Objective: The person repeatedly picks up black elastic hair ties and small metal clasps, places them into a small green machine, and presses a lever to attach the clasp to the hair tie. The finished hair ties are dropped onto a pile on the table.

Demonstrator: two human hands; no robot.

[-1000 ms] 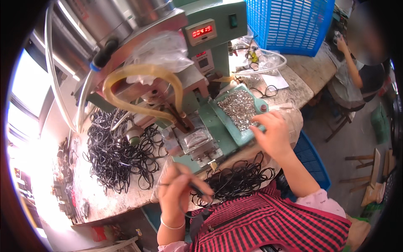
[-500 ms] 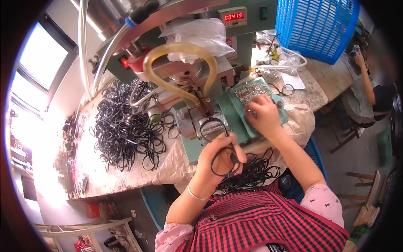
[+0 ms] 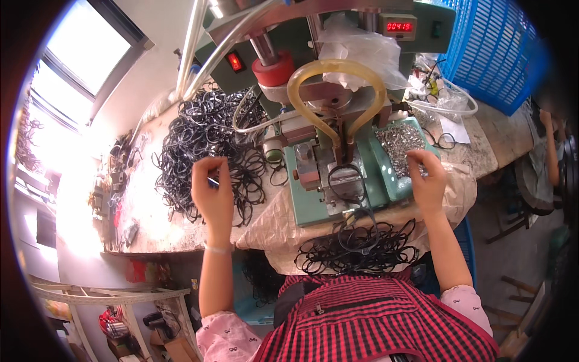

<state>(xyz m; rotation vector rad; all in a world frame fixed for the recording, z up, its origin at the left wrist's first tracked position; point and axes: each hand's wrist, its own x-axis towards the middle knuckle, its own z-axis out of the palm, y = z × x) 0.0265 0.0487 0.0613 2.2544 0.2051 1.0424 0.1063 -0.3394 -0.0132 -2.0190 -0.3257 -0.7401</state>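
My left hand (image 3: pixel 212 196) is at the pile of black looped cords (image 3: pixel 196 142) on the left, its fingers curled; what they hold, if anything, is hidden. My right hand (image 3: pixel 429 181) hovers at the edge of the green tray (image 3: pixel 397 188) of small shiny metal pieces (image 3: pixel 399 145). Its thumb and fingertips are closed together, and anything in them is too small to make out. Between my hands, a black cord loop (image 3: pixel 330 181) hangs at the green press (image 3: pixel 309 211), below the tips of a curved yellowish tube (image 3: pixel 338 65).
More black cords (image 3: pixel 325 256) lie heaped on brown paper (image 3: pixel 271 232) in front of the press. A red cylinder (image 3: pixel 274 69) and a plastic bag (image 3: pixel 359 51) hang above. A blue basket (image 3: pixel 482 54) stands back right; another person's arm (image 3: pixel 550 148) shows far right.
My left hand has let go of the black cord at the press and moved left to the pile. My right hand has drawn back slightly from the metal pieces. The view has shifted.
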